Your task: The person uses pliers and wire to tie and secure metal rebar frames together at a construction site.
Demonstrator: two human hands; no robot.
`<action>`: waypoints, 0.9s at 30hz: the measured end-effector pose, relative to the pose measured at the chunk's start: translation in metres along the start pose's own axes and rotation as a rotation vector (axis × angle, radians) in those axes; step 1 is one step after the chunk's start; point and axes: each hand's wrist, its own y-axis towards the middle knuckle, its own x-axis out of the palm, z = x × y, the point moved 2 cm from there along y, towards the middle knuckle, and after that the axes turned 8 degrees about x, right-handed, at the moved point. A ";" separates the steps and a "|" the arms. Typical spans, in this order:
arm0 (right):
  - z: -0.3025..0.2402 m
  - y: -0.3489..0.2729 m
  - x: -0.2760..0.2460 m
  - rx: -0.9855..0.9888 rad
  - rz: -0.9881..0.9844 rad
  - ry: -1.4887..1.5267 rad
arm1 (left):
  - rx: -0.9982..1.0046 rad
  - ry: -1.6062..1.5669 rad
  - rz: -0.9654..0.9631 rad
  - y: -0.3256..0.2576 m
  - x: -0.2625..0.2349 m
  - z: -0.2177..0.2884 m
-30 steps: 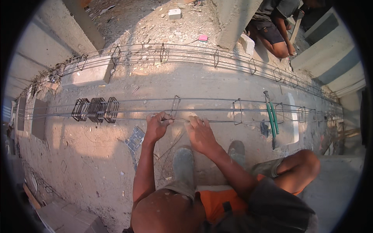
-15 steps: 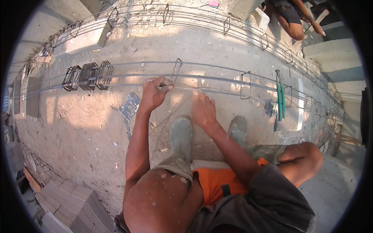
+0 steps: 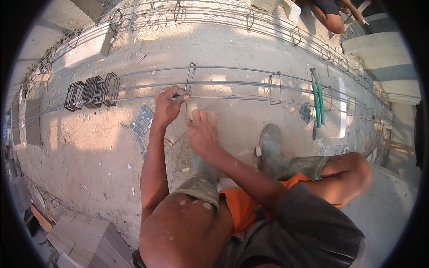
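My left hand (image 3: pixel 166 107) pinches with thumb and forefinger at the lower rod, where a square stirrup (image 3: pixel 191 73) meets it. Thin tie wire (image 3: pixel 186 109) hangs from that pinch toward my right hand (image 3: pixel 203 134). The right fingers are curled and slightly blurred at the wire's lower end, below the rods; the thumb is hidden. Long steel rods (image 3: pixel 232 83) run left to right through the stirrups. Another stirrup (image 3: pixel 275 88) stands farther right. Green-handled pincers (image 3: pixel 318 102) hang over the rods at the right.
Bunched stirrups (image 3: pixel 93 91) sit on the rods at left. A second rebar cage (image 3: pixel 219 20) lies beyond. Pale blocks (image 3: pixel 85 49) prop the steel. Stacked bricks (image 3: pixel 85 243) stand lower left. Another person's leg (image 3: pixel 330 20) shows top right. My boots (image 3: pixel 270 147) are on dusty ground.
My right hand has drawn back from the rods, down and to the left, and its fingers have curled. The left hand keeps its pinch. The whole view has shifted slightly.
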 end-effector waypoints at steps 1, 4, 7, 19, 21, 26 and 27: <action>0.004 -0.003 -0.005 -0.052 0.030 -0.092 | 0.032 0.029 0.003 0.001 0.000 0.003; 0.020 -0.009 -0.014 -0.129 0.016 -0.269 | 0.108 0.201 0.002 0.003 0.004 0.003; 0.021 -0.017 -0.010 0.101 -0.304 0.017 | 0.120 0.214 -0.006 0.006 0.009 0.002; -0.003 -0.035 -0.012 0.667 -0.643 1.196 | 0.128 0.200 -0.060 0.000 -0.008 0.001; 0.007 -0.012 -0.008 0.706 -0.547 1.226 | 0.134 0.205 -0.089 -0.001 -0.012 0.006; 0.019 0.030 0.012 0.614 -0.310 1.104 | 0.219 0.294 -0.127 -0.007 -0.021 0.008; 0.015 0.031 0.008 0.527 -0.281 0.964 | 0.230 0.277 -0.148 -0.007 -0.021 0.006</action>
